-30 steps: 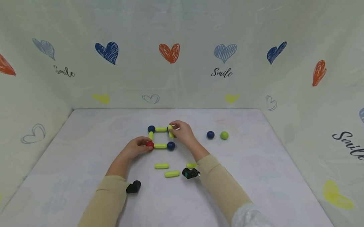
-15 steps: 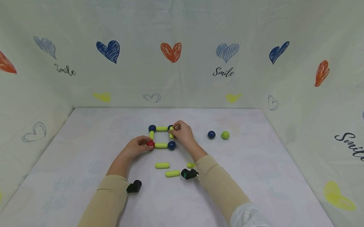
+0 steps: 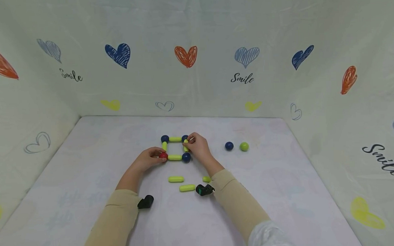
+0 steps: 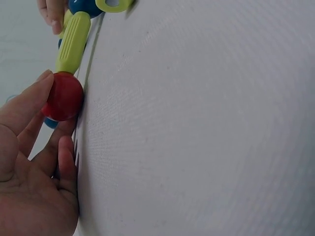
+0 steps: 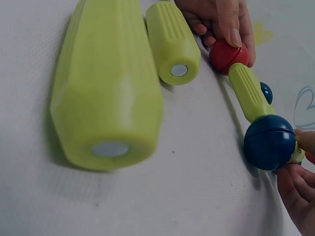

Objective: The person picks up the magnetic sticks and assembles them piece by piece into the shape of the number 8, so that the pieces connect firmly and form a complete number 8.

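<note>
My left hand (image 3: 147,160) pinches the red ball (image 4: 66,97), the near-left corner of a square of balls and yellow-green rods on the table. A ridged front rod (image 5: 247,92) joins it to the near-right blue ball (image 3: 186,157). My right hand (image 3: 199,148) pinches the right-side rod (image 3: 186,148), which lines up between that ball and the far-right blue ball (image 3: 184,138), partly behind the fingers. Whether both rod ends touch is hidden. At the far-left corner sits another blue ball (image 3: 165,139), with the back rod (image 3: 175,139) and the left-side rod (image 3: 164,146) meeting it.
In front of the square lie loose yellow-green rods (image 3: 175,179), one partly covered by the right wrist camera (image 3: 204,189). A loose blue ball (image 3: 229,146) and a green ball (image 3: 244,146) rest to the right. Patterned cloth walls (image 3: 212,90) enclose the table.
My right hand has brought the right-side rod down into line between the two right-hand blue balls. The left hand keeps its hold on the red ball.
</note>
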Tool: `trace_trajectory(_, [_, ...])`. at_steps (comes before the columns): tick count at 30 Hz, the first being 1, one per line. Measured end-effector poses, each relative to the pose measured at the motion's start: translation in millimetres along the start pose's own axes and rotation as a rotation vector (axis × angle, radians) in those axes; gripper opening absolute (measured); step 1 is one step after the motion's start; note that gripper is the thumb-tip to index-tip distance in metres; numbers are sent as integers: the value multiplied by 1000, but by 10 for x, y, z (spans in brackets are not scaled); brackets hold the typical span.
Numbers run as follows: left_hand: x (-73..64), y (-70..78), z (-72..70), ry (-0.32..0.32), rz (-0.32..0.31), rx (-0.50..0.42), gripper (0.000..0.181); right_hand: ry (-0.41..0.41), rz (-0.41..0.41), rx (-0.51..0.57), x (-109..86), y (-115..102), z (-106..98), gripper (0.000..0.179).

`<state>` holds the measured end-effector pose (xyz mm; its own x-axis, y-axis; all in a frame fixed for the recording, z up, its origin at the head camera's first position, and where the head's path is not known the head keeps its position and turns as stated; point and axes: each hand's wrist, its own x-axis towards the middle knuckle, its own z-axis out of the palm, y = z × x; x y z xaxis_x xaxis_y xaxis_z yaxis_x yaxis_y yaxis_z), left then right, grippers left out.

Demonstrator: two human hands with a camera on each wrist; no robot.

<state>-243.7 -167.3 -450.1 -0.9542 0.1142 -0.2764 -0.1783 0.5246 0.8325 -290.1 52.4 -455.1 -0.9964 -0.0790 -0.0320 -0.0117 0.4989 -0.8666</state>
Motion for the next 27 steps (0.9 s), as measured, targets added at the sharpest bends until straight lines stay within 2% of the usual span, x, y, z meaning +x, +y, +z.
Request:
trace_trajectory(13, [5, -1, 26, 13, -12, 13, 41, 15, -8, -47, -1, 49, 38, 22])
trace_trajectory(21, [29, -1, 24, 0, -12, 19, 41, 5, -2, -59, -13, 46, 32, 21])
trace_trajectory(27, [39, -29, -11, -5, -13, 26, 43, -26, 26, -58, -17, 26, 27, 27])
